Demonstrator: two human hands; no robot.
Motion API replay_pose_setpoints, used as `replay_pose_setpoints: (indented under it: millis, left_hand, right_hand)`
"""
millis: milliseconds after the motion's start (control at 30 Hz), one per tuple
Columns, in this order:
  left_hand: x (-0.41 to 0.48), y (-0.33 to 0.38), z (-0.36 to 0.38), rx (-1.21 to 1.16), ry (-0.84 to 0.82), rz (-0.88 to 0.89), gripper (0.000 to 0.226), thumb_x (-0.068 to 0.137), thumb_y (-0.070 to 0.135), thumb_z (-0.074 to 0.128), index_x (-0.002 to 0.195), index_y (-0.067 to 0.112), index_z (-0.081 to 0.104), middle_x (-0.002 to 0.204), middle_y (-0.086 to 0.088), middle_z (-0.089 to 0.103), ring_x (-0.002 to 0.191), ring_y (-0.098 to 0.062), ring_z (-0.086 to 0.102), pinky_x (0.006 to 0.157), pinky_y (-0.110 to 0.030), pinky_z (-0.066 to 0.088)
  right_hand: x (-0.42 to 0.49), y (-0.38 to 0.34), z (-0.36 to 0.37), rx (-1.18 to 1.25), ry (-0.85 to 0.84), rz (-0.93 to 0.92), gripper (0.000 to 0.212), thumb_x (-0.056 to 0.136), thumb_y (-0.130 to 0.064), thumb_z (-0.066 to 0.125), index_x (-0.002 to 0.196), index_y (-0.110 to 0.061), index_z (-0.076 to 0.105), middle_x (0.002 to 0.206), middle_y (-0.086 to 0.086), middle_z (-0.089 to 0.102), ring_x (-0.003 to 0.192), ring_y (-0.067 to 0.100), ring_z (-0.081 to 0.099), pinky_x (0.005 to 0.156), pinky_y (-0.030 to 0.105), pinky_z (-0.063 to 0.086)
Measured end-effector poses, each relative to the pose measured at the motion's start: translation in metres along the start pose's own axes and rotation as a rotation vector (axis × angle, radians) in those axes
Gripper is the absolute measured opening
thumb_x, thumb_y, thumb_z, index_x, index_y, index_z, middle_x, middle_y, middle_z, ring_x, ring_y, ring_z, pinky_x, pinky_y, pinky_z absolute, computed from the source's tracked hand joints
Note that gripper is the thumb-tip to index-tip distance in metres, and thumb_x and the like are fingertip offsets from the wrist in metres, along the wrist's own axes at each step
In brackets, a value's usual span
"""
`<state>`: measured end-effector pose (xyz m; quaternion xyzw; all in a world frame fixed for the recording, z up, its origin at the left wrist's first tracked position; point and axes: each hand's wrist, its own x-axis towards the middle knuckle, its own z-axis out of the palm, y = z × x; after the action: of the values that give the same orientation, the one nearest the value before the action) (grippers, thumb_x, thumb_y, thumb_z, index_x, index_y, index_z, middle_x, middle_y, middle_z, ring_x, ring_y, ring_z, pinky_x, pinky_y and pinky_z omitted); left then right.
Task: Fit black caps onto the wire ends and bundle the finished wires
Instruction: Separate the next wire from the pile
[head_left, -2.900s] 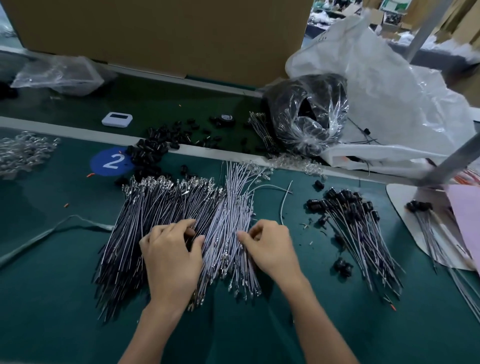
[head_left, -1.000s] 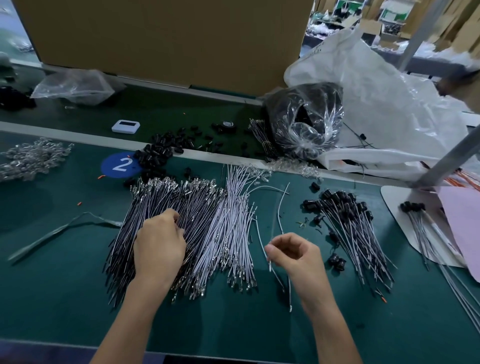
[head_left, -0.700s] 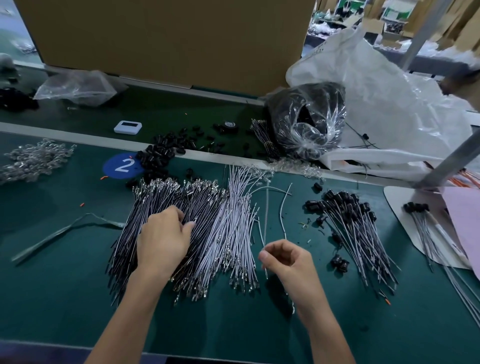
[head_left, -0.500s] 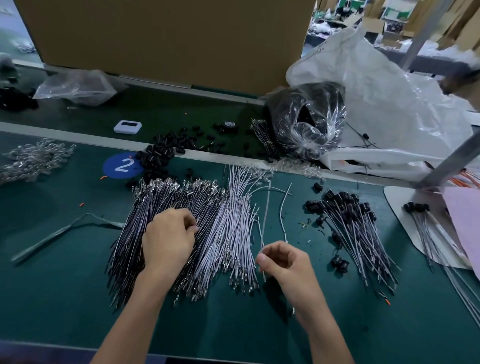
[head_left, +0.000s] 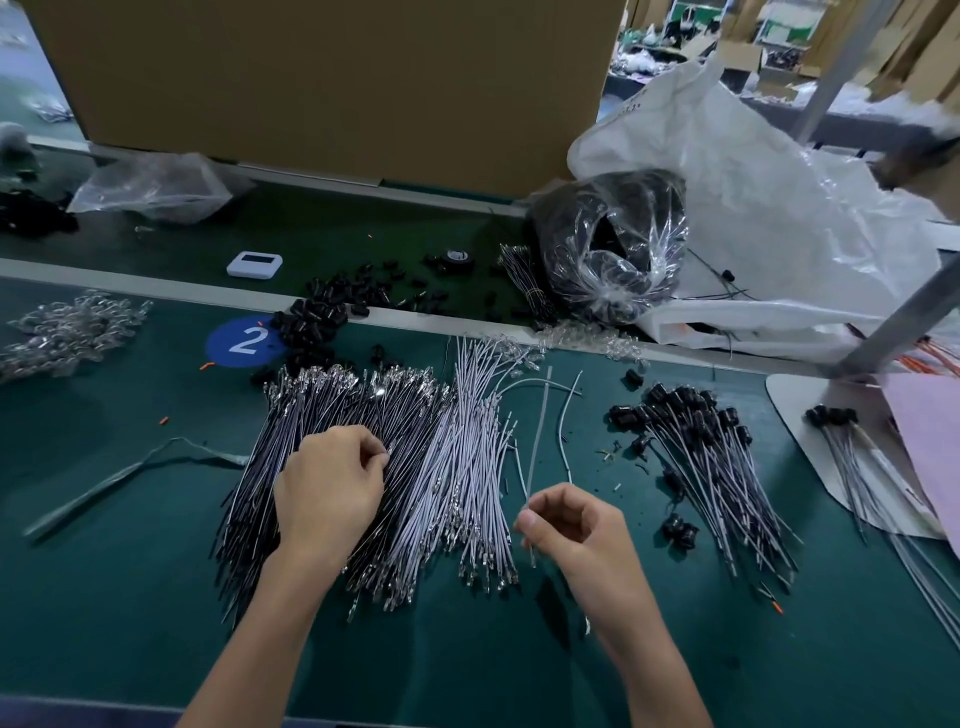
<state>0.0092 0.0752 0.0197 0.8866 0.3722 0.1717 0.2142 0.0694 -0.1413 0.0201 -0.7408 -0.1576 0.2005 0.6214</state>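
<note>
Picking step, I reckoned: my right hand (head_left: 571, 525) had its fingers pinched on one white wire (head_left: 537, 431) beside the heaps, my left hand (head_left: 330, 483) pinched into the dark wire pile (head_left: 332, 410), and next I needed one of the loose black caps (head_left: 311, 325) lined up straight.

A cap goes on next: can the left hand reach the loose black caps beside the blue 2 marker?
Probably yes: only the flat dark wire pile lies between the left hand and the loose black caps.
</note>
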Motion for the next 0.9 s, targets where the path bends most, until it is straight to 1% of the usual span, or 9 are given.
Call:
replay_pose_setpoints:
  millis: [167, 300, 400, 467, 567, 600, 733, 833, 900]
  left_hand:
    - [0.002, 0.004, 0.0, 0.096, -0.063, 0.024, 0.012, 0.087, 0.038, 0.071, 0.091, 0.027, 0.07, 0.082, 0.012, 0.065, 0.07, -0.01, 0.056, 0.054, -0.024, 0.037]
    - [0.006, 0.007, -0.003, 0.074, -0.081, 0.019, 0.004, 0.088, 0.03, 0.071, 0.087, 0.026, 0.072, 0.074, 0.013, 0.061, 0.066, -0.009, 0.054, 0.05, -0.022, 0.036]
    - [-0.001, 0.009, -0.012, -0.019, 0.014, 0.056, 0.008, 0.087, 0.025, 0.072, 0.081, 0.027, 0.068, 0.073, 0.014, 0.06, 0.062, -0.008, 0.052, 0.052, -0.023, 0.036]
    - [-0.011, 0.013, -0.022, -0.173, 0.079, 0.132, 0.01, 0.085, 0.02, 0.074, 0.08, 0.026, 0.068, 0.075, 0.014, 0.064, 0.057, -0.007, 0.057, 0.055, -0.025, 0.044]
    - [-0.035, 0.028, -0.035, -0.524, 0.028, 0.279, 0.017, 0.082, 0.01, 0.075, 0.081, 0.026, 0.068, 0.066, 0.009, 0.069, 0.051, 0.0, 0.063, 0.043, -0.016, 0.045]
    - [-0.044, 0.033, -0.038, -0.582, 0.018, 0.358, 0.019, 0.081, 0.008, 0.076, 0.082, 0.025, 0.068, 0.068, 0.011, 0.07, 0.055, 0.0, 0.065, 0.046, -0.016, 0.049]
    - [-0.074, 0.043, -0.026, -0.563, 0.043, 0.675, 0.011, 0.077, 0.008, 0.074, 0.084, 0.015, 0.07, 0.086, 0.013, 0.069, 0.076, 0.001, 0.065, 0.069, -0.019, 0.054]
    - [-0.086, 0.043, -0.01, -0.571, -0.015, 0.764, 0.011, 0.076, 0.005, 0.072, 0.085, 0.01, 0.07, 0.097, 0.007, 0.067, 0.087, -0.003, 0.065, 0.076, -0.021, 0.054]
    - [-0.09, 0.042, -0.003, -0.583, -0.025, 0.793, 0.007, 0.077, 0.005, 0.072, 0.084, 0.008, 0.07, 0.1, 0.005, 0.065, 0.089, -0.004, 0.063, 0.077, -0.021, 0.054]
  right_hand:
    - [0.0, -0.003, 0.001, -0.004, 0.005, -0.009, 0.007, 0.087, -0.005, 0.07, 0.081, -0.009, 0.067, 0.076, 0.007, 0.07, 0.068, 0.011, 0.062, 0.069, 0.021, 0.052]
    - [-0.003, -0.004, -0.001, -0.001, 0.001, -0.017, 0.007, 0.087, -0.004, 0.069, 0.081, -0.008, 0.067, 0.076, 0.009, 0.069, 0.067, 0.01, 0.062, 0.068, 0.019, 0.051]
    - [-0.004, -0.005, -0.005, 0.011, 0.022, -0.013, 0.008, 0.086, -0.003, 0.069, 0.08, -0.007, 0.066, 0.075, 0.011, 0.069, 0.066, 0.011, 0.062, 0.068, 0.018, 0.051]
    - [-0.004, -0.006, -0.007, 0.032, 0.026, -0.003, 0.009, 0.086, -0.003, 0.069, 0.08, -0.008, 0.067, 0.075, 0.01, 0.07, 0.066, 0.012, 0.063, 0.069, 0.02, 0.052]
    - [-0.006, -0.01, -0.006, 0.124, -0.004, 0.024, 0.007, 0.084, -0.003, 0.07, 0.078, -0.006, 0.068, 0.076, 0.014, 0.07, 0.065, 0.015, 0.063, 0.065, 0.023, 0.051]
    - [-0.008, -0.013, -0.003, 0.184, -0.027, 0.041, 0.007, 0.083, -0.003, 0.071, 0.077, -0.007, 0.069, 0.076, 0.014, 0.07, 0.064, 0.015, 0.063, 0.063, 0.022, 0.05]
    - [-0.012, -0.019, 0.006, 0.358, -0.133, 0.127, 0.008, 0.073, -0.016, 0.071, 0.074, -0.008, 0.068, 0.074, 0.01, 0.068, 0.063, 0.012, 0.06, 0.058, 0.019, 0.047]
    - [-0.013, -0.021, 0.006, 0.412, -0.19, 0.184, 0.013, 0.082, -0.002, 0.061, 0.071, -0.009, 0.06, 0.066, 0.002, 0.058, 0.06, 0.009, 0.053, 0.059, 0.02, 0.044]
    - [-0.014, -0.021, 0.005, 0.455, -0.197, 0.236, 0.014, 0.081, 0.002, 0.056, 0.07, -0.009, 0.055, 0.064, 0.003, 0.055, 0.057, 0.009, 0.051, 0.056, 0.019, 0.041]
